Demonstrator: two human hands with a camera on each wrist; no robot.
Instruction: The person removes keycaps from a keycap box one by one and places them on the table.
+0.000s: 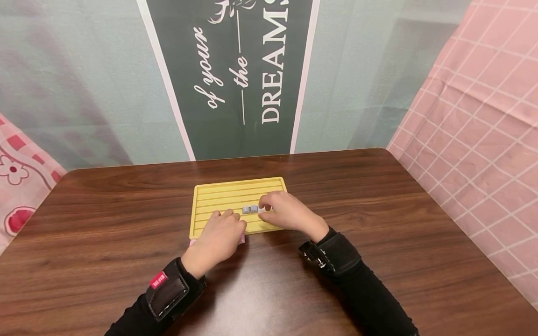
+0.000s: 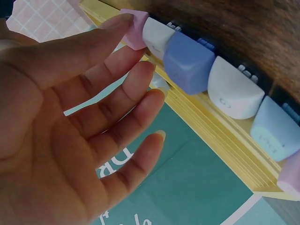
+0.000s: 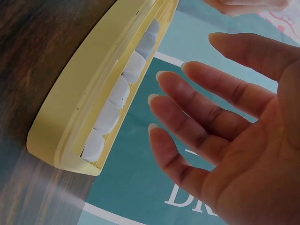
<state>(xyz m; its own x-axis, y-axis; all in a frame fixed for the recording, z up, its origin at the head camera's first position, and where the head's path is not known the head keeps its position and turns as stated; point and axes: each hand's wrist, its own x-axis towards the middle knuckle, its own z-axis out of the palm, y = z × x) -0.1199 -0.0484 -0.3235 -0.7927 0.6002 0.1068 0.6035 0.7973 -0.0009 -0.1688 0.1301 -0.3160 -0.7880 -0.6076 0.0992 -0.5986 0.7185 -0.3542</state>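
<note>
A yellow ridged tray (image 1: 218, 189) lies on the table with grey keycaps (image 1: 250, 210) in one groove. My right hand (image 1: 290, 211) hovers over its right part, thumb and index bent around a whitish keycap (image 1: 261, 209); the right wrist view shows these fingers (image 3: 201, 108) apart, beside a row of pale keycaps (image 3: 108, 116). My left hand (image 1: 220, 235) is at the tray's front edge. There its thumb and index pinch a pink keycap (image 2: 137, 32), the end one of a row with white, blue (image 2: 188, 61) and light blue (image 2: 275, 129) keycaps.
The dark wood table (image 1: 361, 186) extends around the tray. Behind it hangs a green cloth with white lettering (image 1: 239, 79). A pink checked cloth (image 1: 475, 140) borders the right side, and a patterned pink cloth (image 1: 18, 182) the left.
</note>
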